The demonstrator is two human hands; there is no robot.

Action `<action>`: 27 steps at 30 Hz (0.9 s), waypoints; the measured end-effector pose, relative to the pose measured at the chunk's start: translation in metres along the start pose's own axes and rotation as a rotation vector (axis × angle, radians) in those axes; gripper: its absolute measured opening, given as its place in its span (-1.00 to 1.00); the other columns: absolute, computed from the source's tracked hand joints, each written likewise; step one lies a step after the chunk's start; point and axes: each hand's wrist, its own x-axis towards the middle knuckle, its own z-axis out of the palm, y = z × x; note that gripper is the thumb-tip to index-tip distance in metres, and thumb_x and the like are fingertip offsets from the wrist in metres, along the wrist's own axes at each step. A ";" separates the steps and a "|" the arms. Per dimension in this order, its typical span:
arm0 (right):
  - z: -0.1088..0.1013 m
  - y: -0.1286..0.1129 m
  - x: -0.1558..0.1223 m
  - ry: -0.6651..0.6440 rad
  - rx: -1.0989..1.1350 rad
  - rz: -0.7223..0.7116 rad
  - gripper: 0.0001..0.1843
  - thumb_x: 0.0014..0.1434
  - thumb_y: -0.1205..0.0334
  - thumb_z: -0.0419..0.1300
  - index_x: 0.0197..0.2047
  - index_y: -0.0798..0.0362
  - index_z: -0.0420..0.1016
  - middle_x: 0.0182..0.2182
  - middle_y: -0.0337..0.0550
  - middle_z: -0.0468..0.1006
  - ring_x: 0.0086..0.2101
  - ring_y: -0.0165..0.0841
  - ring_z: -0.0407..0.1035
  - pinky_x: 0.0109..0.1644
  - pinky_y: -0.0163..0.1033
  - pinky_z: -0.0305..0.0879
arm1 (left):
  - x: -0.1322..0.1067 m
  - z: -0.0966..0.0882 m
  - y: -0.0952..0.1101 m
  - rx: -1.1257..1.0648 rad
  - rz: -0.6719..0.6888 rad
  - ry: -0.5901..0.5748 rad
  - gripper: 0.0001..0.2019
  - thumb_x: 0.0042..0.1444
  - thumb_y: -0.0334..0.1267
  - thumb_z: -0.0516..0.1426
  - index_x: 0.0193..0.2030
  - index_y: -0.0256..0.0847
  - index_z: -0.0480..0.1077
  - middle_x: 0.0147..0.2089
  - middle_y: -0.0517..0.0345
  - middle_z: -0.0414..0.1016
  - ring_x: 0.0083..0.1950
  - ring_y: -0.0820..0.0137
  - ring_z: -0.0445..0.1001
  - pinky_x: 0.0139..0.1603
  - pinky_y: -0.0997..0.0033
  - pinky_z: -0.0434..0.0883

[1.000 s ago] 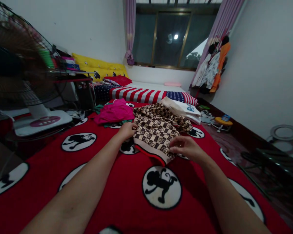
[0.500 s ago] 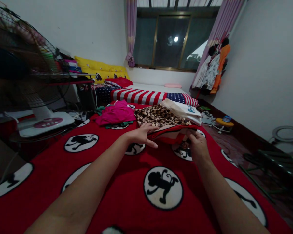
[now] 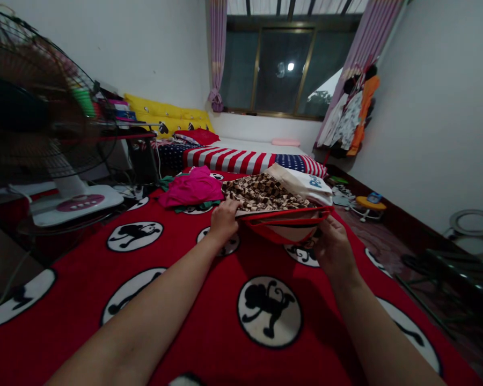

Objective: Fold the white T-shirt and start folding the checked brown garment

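Note:
A brown-and-cream patterned garment (image 3: 265, 193) with a red-edged opening lies across the red blanket (image 3: 201, 321). My left hand (image 3: 224, 220) is closed on the left end of that opening, fingertips curled over the cloth. At the opposite end, my right hand (image 3: 334, 240) pinches the red edge, lifted a little off the blanket. Between the two hands the edge is stretched, and the pale inside shows. Behind the garment, partly under it, is a white and beige cloth (image 3: 301, 181) with blue lettering. Whether the garment is a top or shorts I cannot tell.
Left of the garment is a pink cloth (image 3: 195, 187) on a green cloth (image 3: 165, 182). A running fan (image 3: 76, 201) stands at the left. Beyond are a bed with a striped cover (image 3: 229, 158) and a yellow cushion (image 3: 177, 115). A yellow stool (image 3: 370, 203) is at the right.
My left hand has gone from spread fingers to gripping the garment's left end. My right hand has shifted slightly right, and the red edge is now stretched wider.

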 end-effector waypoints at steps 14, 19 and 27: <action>-0.030 -0.024 0.019 0.193 0.159 -0.202 -0.82 0.08 0.25 0.24 -0.24 0.11 0.57 -0.24 -0.12 0.61 -0.18 -0.29 0.48 -0.04 -0.21 0.38 | 0.030 -0.022 -0.051 -0.680 -0.211 0.311 -0.68 -0.05 -0.34 0.13 -0.13 -0.30 0.53 -0.19 0.05 0.62 -0.18 0.32 0.57 -0.16 0.45 0.47; -0.056 -0.030 0.032 0.356 0.177 -0.318 -0.91 0.09 0.34 0.21 -0.33 0.10 0.57 -0.36 -0.22 0.59 -0.33 -0.42 0.46 -0.20 -0.36 0.37 | 0.040 -0.074 -0.031 -0.716 -0.108 0.341 -0.71 -0.23 -0.32 0.25 -0.26 -0.29 0.55 -0.31 0.08 0.61 -0.30 0.34 0.57 -0.33 0.52 0.47; -0.086 -0.055 0.029 0.321 0.226 -0.348 -0.77 0.15 0.25 0.11 -0.48 0.05 0.50 -0.55 -0.24 0.41 -0.49 -0.43 0.35 -0.27 -0.28 0.34 | 0.024 -0.147 0.004 -0.646 0.078 -0.675 -0.77 -0.20 -0.26 0.27 -0.31 -0.15 0.61 -0.39 0.12 0.61 -0.39 0.29 0.57 -0.45 0.47 0.47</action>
